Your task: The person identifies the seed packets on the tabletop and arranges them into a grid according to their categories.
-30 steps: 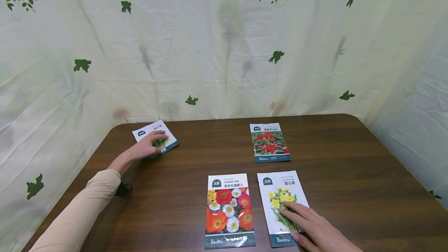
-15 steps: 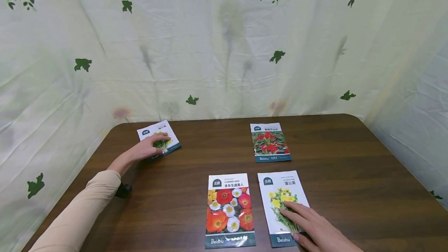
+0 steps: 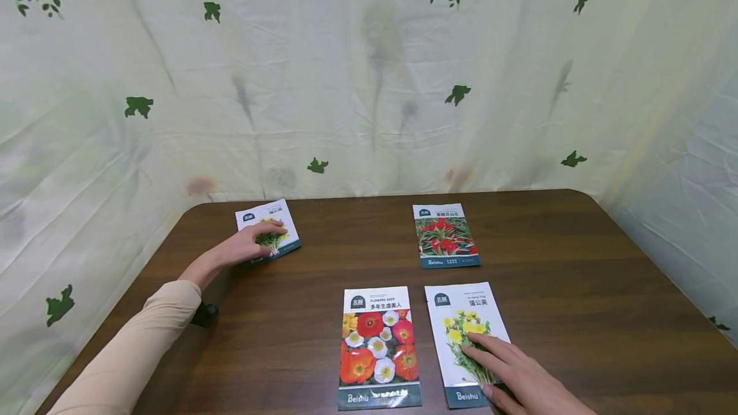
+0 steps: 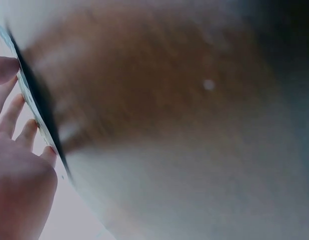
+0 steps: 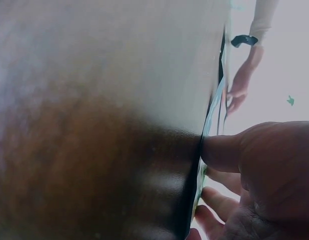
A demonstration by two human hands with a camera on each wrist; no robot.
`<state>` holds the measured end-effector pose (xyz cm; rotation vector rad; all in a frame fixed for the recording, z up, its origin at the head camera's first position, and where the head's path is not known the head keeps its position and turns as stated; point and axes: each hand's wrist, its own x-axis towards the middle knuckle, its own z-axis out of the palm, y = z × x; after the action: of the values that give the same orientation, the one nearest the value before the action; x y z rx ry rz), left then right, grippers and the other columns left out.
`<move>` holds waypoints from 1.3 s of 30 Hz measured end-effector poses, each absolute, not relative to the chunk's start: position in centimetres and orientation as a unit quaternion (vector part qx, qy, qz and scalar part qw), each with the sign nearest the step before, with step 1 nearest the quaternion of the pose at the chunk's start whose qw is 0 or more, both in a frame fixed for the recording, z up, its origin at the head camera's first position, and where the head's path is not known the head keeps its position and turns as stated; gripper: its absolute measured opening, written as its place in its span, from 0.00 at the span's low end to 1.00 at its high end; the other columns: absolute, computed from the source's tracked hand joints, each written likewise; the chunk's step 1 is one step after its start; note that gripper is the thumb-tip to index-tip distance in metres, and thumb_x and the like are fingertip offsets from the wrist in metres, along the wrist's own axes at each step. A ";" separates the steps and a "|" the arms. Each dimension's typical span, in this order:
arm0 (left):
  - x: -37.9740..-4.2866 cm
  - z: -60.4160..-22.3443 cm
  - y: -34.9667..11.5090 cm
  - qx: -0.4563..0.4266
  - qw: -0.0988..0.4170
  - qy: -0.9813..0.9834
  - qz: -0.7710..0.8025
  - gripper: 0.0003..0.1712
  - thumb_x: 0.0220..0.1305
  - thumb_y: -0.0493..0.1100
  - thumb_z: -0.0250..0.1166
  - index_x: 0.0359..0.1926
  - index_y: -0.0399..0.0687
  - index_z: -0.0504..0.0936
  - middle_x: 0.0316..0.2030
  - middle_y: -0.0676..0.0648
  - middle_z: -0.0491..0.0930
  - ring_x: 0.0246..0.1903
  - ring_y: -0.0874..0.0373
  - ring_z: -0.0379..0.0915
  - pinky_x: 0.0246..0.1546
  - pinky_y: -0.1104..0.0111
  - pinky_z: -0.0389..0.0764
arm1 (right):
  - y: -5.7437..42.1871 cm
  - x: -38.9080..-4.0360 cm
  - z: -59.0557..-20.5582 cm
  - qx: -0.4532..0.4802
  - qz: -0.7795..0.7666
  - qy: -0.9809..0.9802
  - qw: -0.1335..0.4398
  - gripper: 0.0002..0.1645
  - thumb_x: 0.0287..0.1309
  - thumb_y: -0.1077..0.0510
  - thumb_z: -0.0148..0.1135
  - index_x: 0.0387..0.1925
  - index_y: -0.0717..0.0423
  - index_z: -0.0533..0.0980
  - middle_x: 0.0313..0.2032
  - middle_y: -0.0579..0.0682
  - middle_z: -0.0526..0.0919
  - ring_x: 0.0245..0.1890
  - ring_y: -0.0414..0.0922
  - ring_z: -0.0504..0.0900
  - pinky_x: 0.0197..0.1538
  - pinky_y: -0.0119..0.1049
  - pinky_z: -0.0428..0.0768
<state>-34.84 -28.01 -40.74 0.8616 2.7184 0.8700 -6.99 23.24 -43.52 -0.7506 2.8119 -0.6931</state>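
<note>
At the table's far left, my left hand (image 3: 248, 243) rests its fingers and thumb on a tilted seed packet (image 3: 278, 241) with yellow flowers. In the left wrist view those fingertips (image 4: 30, 125) touch the packet's face, spread and fairly straight. My right hand (image 3: 521, 373) lies on a matching yellow-flower seed packet (image 3: 452, 341) near the front, covering its lower right corner. The right wrist view shows its thumb (image 5: 222, 154) against that packet's face. Directly left of it lies a poppy seed packet (image 3: 378, 344), apart from both hands.
Another seed packet (image 3: 446, 239) with red flowers lies at the back, right of centre. All packets lie face up on a dark brown wooden table (image 3: 576, 274). A pale leaf-printed curtain (image 3: 346, 82) hangs behind the table and along its sides.
My left hand's fingers have slid the far-left packet slightly to the right, and the packet has turned a little straighter. My right hand and the other packets have stayed in place.
</note>
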 end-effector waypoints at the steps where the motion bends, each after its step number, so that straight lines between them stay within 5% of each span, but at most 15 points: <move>1: -34.8 -40.7 -28.0 0.290 0.081 0.908 0.291 0.27 0.57 0.36 0.63 0.59 0.36 0.78 0.66 0.32 0.65 0.68 0.33 0.53 0.62 0.44 0.57 | 23.3 -7.0 -43.6 -0.252 -0.230 0.937 0.072 0.34 0.67 0.34 0.51 0.71 0.36 0.65 0.69 0.45 0.65 0.61 0.48 0.67 0.54 0.51 0.77; 39: -34.7 -40.7 -25.3 0.347 0.098 0.891 0.277 0.25 0.63 0.41 0.65 0.61 0.37 0.77 0.67 0.33 0.65 0.68 0.33 0.53 0.64 0.40 0.55 | 23.3 -7.0 -43.4 -0.241 -0.240 0.936 0.086 0.34 0.66 0.33 0.51 0.71 0.34 0.64 0.69 0.45 0.64 0.61 0.49 0.67 0.54 0.51 0.77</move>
<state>-34.70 -25.33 -40.69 1.0259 2.6363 0.8191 -6.96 23.26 -43.36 -0.7196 2.7901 -0.7159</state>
